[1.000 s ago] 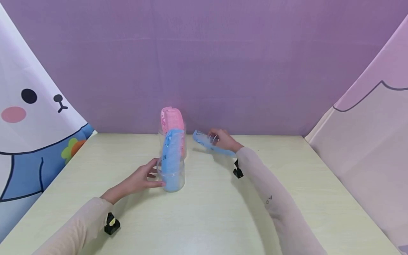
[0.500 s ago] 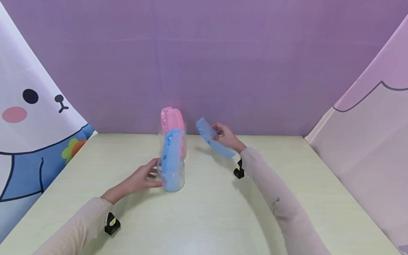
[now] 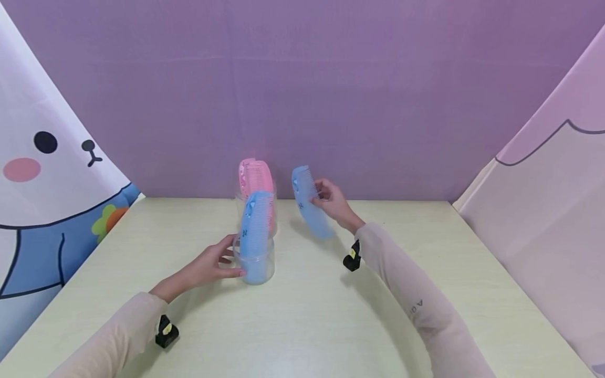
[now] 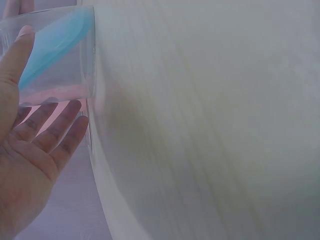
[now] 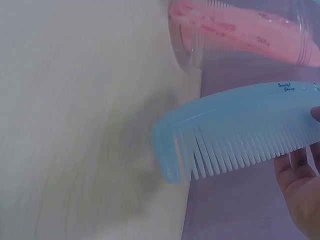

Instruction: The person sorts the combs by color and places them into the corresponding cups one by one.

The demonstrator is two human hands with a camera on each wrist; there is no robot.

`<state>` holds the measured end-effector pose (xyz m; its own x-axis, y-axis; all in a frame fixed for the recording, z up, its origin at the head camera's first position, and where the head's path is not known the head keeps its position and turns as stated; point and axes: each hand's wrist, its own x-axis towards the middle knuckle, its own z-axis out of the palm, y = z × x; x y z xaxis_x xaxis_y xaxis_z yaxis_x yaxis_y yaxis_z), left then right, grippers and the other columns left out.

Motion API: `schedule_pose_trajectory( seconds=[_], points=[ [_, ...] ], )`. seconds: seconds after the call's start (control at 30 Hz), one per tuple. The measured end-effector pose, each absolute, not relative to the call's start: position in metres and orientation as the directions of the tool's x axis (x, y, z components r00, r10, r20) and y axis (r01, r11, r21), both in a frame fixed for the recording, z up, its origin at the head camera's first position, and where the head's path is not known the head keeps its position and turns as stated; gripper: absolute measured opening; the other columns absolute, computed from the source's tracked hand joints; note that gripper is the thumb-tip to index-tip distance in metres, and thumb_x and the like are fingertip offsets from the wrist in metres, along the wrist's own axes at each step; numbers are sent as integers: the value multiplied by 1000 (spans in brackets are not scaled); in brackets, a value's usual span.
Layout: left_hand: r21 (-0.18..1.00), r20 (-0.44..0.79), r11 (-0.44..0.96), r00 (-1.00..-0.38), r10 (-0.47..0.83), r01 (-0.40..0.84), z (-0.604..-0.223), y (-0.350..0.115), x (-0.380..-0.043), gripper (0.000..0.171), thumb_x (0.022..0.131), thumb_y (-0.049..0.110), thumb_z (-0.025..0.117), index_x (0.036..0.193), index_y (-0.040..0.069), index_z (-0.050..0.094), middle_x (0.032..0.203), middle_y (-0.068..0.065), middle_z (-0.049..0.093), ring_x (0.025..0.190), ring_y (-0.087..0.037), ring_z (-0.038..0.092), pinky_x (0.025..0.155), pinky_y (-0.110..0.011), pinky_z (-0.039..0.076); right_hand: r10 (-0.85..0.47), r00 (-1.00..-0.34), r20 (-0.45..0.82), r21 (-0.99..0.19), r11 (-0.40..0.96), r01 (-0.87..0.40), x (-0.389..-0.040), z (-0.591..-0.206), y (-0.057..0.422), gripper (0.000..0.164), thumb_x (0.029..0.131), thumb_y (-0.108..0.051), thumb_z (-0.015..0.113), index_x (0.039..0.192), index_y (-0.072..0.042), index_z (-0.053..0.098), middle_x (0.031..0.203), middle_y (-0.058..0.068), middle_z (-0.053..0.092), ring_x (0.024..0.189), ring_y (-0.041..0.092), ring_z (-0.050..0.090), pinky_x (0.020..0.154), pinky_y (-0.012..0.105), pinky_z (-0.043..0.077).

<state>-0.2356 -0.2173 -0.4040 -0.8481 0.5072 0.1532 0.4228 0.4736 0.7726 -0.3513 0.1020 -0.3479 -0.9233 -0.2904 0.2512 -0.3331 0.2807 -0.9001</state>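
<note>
My left hand [image 3: 211,266] holds a clear plastic cup [image 3: 268,266] from its left side, thumb in front and fingers behind. A blue comb [image 3: 255,231] stands upright in that cup, leaning slightly right. In the right wrist view, my right hand [image 5: 302,192] pinches a second blue comb [image 5: 235,115] by its toothed side, wide-spaced teeth at the lower end. The head view shows this comb raised over the table, nearly upright, right of the cups. Behind the left hand's cup, pink combs [image 3: 255,177] stand in another clear cup [image 5: 186,50].
The pale wooden table [image 3: 302,325] ends at a purple backdrop [image 3: 359,105] just behind the cups. Printed cloths hang at both sides, the left one with a cartoon animal [image 3: 56,184]. A black wrist camera [image 3: 166,332] sits under the left sleeve.
My right hand has lifted the blue comb from a low, nearly flat slant and turned it towards upright. The left hand and its cup have stayed in place.
</note>
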Motion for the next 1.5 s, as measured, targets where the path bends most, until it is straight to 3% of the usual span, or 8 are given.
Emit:
schedule_pose_trajectory(
  seconds=[0.57, 0.93, 1.27, 1.5],
  points=[
    [767, 152, 477, -844, 514, 429, -404, -218, -238, 81, 75, 28, 74, 138, 6, 30, 132, -19, 48, 106, -35, 58, 83, -43, 54, -208, -921, 331, -932, 79, -353, -332, -329, 89, 28, 86, 0, 57, 113, -1, 49, 117, 19, 57, 92, 20, 58, 81, 35, 52],
    [772, 155, 466, -840, 521, 431, -406, -219, -239, 78, 77, 24, 74, 137, 3, 30, 131, -23, 47, 106, -38, 57, 83, -45, 53, -120, -909, 400, -915, -101, -390, -320, -305, 83, 27, 85, 4, 55, 111, 2, 48, 96, -3, 58, 87, 11, 58, 74, 27, 54],
    [767, 151, 479, -846, 512, 427, -406, -219, -239, 80, 76, 27, 74, 138, 3, 29, 132, -22, 47, 106, -36, 58, 82, -43, 54, -116, -893, 435, -893, -182, -411, -308, -288, 77, 24, 85, 5, 55, 106, -5, 49, 116, 16, 58, 92, 13, 60, 68, 24, 52],
    [764, 163, 470, -836, 523, 443, -407, -219, -240, 79, 77, 26, 74, 137, 2, 29, 131, -24, 47, 106, -37, 58, 82, -44, 54, -109, -891, 440, -882, -240, -406, -301, -283, 65, 27, 84, 8, 54, 102, -12, 49, 115, 17, 58, 89, 12, 61, 68, 25, 53]
  ],
)
